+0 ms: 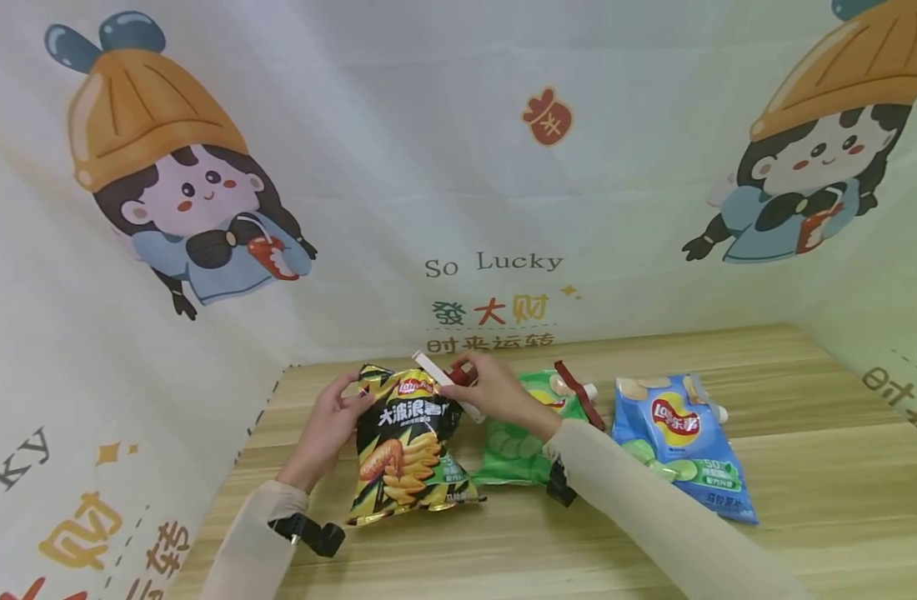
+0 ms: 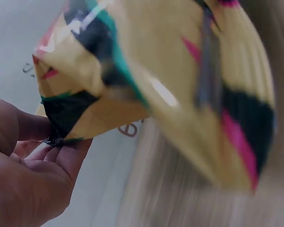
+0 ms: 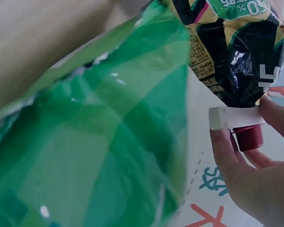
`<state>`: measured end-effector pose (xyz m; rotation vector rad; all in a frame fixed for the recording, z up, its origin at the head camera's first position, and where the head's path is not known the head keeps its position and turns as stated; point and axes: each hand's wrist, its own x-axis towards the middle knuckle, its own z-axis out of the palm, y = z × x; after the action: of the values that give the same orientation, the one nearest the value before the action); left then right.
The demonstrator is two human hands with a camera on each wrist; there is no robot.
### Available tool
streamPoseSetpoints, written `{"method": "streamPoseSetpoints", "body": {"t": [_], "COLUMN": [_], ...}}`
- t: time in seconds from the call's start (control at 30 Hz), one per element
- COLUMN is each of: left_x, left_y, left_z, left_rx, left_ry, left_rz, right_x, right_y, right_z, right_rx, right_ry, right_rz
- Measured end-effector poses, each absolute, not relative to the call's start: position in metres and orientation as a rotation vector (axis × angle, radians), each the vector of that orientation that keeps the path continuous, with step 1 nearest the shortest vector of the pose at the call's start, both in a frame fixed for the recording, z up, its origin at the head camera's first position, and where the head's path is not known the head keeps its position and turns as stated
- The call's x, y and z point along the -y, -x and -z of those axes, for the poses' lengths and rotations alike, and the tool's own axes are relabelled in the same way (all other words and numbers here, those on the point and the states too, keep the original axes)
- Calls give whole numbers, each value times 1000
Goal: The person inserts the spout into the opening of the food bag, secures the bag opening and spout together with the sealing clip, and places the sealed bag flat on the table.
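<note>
A black and gold chip bag point(image 1: 402, 450) is held up at the left of the table. My left hand point(image 1: 329, 427) pinches its upper left corner between thumb and fingers, as the left wrist view of the hand point(image 2: 33, 165) shows. A white bag clip point(image 1: 428, 367) with a dark red screw cap point(image 3: 250, 137) lies slanted across the bag's top right part. My right hand point(image 1: 499, 393) pinches this clip between thumb and fingers. In the right wrist view, the bag's gathered black end meets the white clip, with the cap on the opposite side.
Just right, partly behind my right forearm, a green chip bag point(image 1: 507, 454) carries a red clip point(image 1: 578, 392) with a white cap. Farther right lies a blue chip bag point(image 1: 679, 442) with a clip and white cap at its top. A printed cloth point(image 1: 466, 200) hangs behind the wooden table point(image 1: 826, 467).
</note>
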<state>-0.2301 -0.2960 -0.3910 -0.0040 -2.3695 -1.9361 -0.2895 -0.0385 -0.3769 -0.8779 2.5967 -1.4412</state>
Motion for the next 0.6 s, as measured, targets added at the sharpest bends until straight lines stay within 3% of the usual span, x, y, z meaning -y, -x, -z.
{"method": "streamPoseSetpoints", "body": {"t": [0.3, 0.6], "left_x": [300, 298], "left_y": [259, 276], "left_z": [410, 426], "left_rx": [2444, 2541], "left_ry": [-68, -101], "left_rz": [1882, 1708], "right_x": [42, 27], "right_y": [296, 278], "right_z": [391, 390], "right_rx": [-2692, -2849], "right_ry": [1177, 1197], "right_rz": [1208, 852]}}
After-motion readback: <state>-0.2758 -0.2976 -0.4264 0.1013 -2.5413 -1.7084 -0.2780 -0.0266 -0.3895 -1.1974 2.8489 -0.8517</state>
